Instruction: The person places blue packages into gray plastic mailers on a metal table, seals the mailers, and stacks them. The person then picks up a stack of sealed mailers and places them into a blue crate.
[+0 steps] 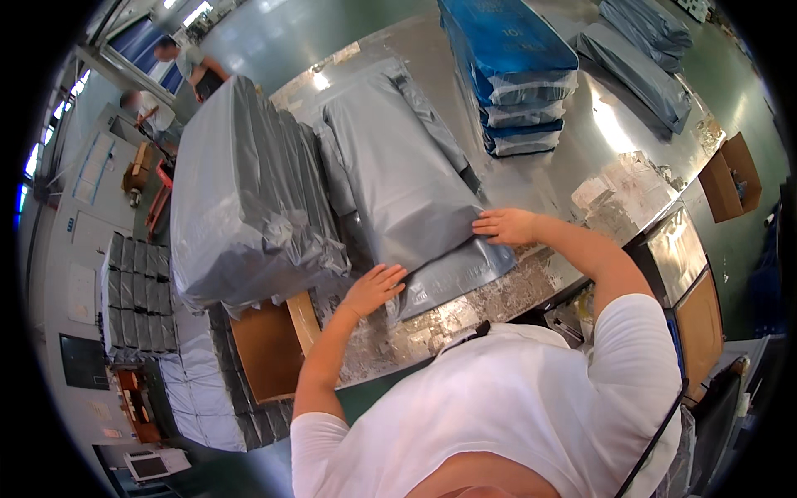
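A filled grey plastic mailing bag [398, 158] lies lengthwise before me on a metal-topped table [490, 286]. Its flat end flap [457, 272] spreads toward the table's near edge. My left hand [376, 288] rests at the bag's near left corner, fingers stretched out. At the near right corner, my right hand [506, 227] lies flat with its fingers on the bag's edge. Neither hand grips anything. Other grey bags show beneath and beside this one, partly hidden.
A tall stack of grey bags [249, 199] stands at the left, above an open cardboard box [267, 353]. Blue-and-white packs [523, 91] are piled at the far right, beside more grey bags [639, 79]. Another box [730, 178] sits past the right edge. Two people stand far left.
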`<act>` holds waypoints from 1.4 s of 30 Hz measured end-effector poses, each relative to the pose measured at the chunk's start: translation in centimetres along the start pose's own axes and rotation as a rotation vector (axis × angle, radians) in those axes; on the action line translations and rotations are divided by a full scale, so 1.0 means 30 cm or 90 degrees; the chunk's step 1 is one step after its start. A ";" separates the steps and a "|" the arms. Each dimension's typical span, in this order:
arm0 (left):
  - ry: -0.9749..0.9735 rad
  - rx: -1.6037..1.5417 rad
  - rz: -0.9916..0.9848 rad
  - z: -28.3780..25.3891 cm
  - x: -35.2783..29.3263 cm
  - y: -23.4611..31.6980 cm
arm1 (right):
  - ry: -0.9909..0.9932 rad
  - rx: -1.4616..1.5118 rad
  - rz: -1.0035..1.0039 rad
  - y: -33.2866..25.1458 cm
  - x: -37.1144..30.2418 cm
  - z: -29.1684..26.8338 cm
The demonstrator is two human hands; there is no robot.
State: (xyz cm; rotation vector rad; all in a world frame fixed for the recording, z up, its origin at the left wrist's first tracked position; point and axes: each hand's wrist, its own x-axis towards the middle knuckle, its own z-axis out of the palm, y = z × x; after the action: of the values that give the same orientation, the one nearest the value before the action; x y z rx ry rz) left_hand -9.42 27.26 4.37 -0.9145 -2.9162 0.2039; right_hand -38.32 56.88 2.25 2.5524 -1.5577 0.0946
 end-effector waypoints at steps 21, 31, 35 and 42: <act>0.705 -0.465 -1.033 0.083 0.095 0.320 | 0.796 0.821 0.833 -0.306 0.096 0.042; 0.753 -0.442 -1.029 0.100 0.127 0.279 | 0.542 1.003 0.631 -0.225 -0.034 -0.113; 0.763 -0.476 -1.013 0.099 0.122 0.281 | 0.354 1.040 0.693 -0.202 -0.119 -0.163; 0.754 -0.456 -1.007 0.118 0.108 0.291 | 0.040 0.874 0.726 -0.234 -0.109 -0.236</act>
State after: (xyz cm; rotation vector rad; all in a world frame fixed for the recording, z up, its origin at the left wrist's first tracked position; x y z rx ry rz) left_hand -7.56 35.87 -0.32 1.0656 -1.6594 -1.0435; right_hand -33.41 64.04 8.14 1.4797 -3.3741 1.8128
